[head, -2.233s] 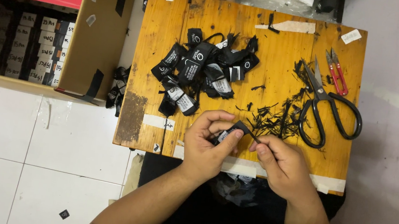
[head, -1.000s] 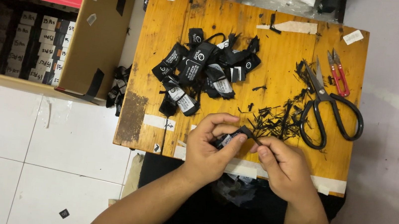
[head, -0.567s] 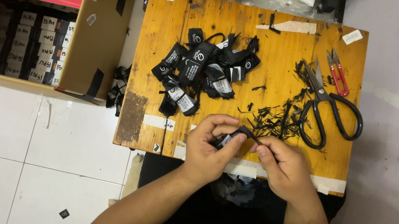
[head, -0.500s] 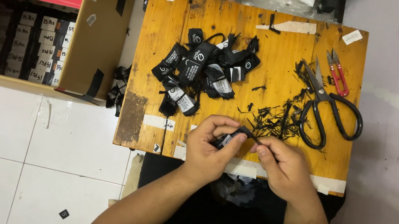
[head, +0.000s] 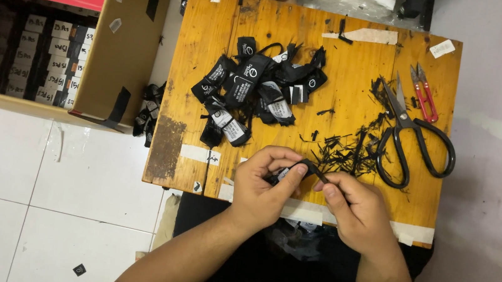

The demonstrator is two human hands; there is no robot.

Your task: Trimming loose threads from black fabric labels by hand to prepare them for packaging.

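From the head view, my left hand (head: pixel 265 183) and right hand (head: pixel 353 209) are both closed in a pinch on a small black label (head: pixel 295 169) just above the worktop (head: pixel 359 78) edge, and if my fingers loosen it may drop into the black scraps (head: pixel 347 152) just beyond my hands.

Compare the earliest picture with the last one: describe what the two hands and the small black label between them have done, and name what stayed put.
Very little changed. The left hand and right hand still pinch the same black label over the near edge of the wooden board; the fingers only shifted slightly along it. Nothing was picked up or let go. The pile of labels, black scissors, red snips and cardboard box stayed put.
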